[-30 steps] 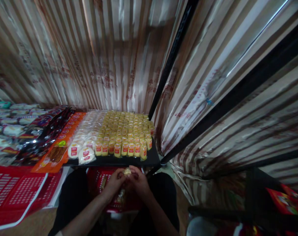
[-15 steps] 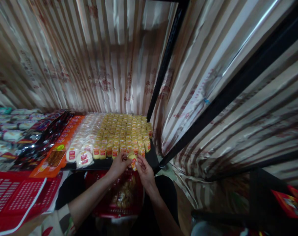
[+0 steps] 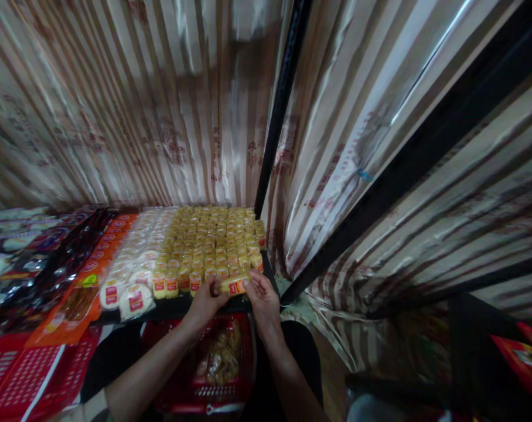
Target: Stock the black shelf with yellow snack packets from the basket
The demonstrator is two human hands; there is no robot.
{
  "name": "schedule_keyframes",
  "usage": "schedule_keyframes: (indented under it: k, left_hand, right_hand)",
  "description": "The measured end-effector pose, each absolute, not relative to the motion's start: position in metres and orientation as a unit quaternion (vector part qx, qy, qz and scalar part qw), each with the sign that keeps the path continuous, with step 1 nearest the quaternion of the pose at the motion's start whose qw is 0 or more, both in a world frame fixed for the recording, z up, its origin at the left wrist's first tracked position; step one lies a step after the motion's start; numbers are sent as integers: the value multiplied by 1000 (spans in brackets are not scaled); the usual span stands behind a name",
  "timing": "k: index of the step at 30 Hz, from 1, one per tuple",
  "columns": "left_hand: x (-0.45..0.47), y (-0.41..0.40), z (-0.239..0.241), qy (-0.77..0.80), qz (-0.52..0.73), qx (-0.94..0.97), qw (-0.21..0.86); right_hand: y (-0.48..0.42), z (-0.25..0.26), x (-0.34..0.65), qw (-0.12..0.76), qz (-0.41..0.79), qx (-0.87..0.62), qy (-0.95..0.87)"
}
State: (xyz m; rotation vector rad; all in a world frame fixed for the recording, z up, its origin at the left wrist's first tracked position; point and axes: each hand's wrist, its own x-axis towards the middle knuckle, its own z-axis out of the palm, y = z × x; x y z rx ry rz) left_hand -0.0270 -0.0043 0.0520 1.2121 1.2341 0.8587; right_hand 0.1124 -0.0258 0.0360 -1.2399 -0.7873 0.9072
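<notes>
Between my two hands is a small yellow wrapped snack pack [image 3: 234,286] with a red and orange label, lying roughly level at the shelf's front edge. My left hand [image 3: 207,300] pinches its left end, and my right hand [image 3: 262,296] grips its right end between thumb and fingers. Just beyond my hands stand close rows of matching yellow snack packs [image 3: 213,240] on a black shelf [image 3: 171,308]. Left of these rows lie white round packs [image 3: 135,300] with red labels. What the yellow wrappers contain I cannot make out.
Below the shelf, between my knees, is a red basket [image 3: 207,404] holding wrapped packs. Another red basket [image 3: 24,375] stands at left. Orange packets [image 3: 64,313] overhang the shelf edge. Black posts [image 3: 278,111] and striped sheeting [image 3: 182,88] stand behind and to the right.
The held pack has turned from a steep tilt to nearly level, with a hand at each end. The view has shifted, so the shelf sits slightly further left.
</notes>
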Motion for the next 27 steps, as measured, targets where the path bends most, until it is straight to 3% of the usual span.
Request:
schedule_keyframes:
  k: [5,9,14,20,27]
  left_hand:
    - [-31,2,78,525,262,698,410]
    - [-26,11,103,472,275,768,335]
    - [-13,26,105,459,262,739,419]
    - [11,60,98,465,390,607,513]
    - [60,99,113,479,423,587,498]
  right_hand:
    - [-18,68,125,591,340,-546,-486]
    - [-13,95,132,527,306,-525,-594]
    - [-4,93,131,541,293,-530,-585]
    - [5,51,141,591,210,-605,-490]
    - [15,22,148,551,177,-666,-470]
